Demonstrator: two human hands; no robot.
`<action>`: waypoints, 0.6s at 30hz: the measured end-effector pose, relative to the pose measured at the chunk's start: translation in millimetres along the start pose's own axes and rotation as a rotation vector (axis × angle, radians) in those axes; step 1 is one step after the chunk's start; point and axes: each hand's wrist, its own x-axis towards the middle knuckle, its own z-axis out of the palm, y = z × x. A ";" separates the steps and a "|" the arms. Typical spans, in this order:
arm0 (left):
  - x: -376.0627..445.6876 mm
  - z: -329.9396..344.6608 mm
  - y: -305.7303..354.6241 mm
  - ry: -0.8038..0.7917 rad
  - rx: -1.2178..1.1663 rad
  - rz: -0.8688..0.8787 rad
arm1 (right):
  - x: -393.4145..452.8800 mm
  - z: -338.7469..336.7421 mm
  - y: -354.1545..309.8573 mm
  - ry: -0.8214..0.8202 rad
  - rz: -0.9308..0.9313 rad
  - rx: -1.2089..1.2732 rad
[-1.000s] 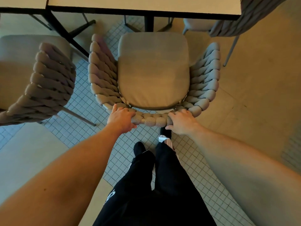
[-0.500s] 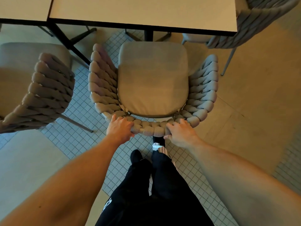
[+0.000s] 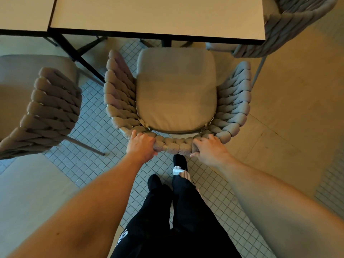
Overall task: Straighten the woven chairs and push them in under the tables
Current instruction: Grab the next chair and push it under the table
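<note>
I stand behind the middle woven chair (image 3: 176,101), looking straight down on it. My left hand (image 3: 141,147) grips the top rail of its braided back, fingers curled over the weave and thumb tucked under the near side. My right hand (image 3: 209,149) holds the same rail further along, fingers bent over the top edge and thumb out toward me. A short run of braid shows between my two hands.

The chair faces the table (image 3: 156,17), and the front edge of its tan seat cushion (image 3: 176,88) lies just at the table's dark edge, so most of the seat is out in the open. A second table (image 3: 24,13) butts against the first on the left. Another woven chair (image 3: 42,107) stands to the left, turned at an angle, and a third (image 3: 290,27) sits at the table's right corner. My black shoes (image 3: 180,161) are on the small-tiled floor (image 3: 89,138) just behind the chair back.
</note>
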 end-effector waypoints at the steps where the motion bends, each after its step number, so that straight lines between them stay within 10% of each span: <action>1: 0.0 -0.4 0.3 0.000 -0.002 -0.003 | -0.4 0.5 0.2 0.000 -0.004 -0.001; 18: -6.7 7.0 1.5 0.000 -0.074 0.000 | -1.1 0.7 -5.2 -0.053 0.069 -0.018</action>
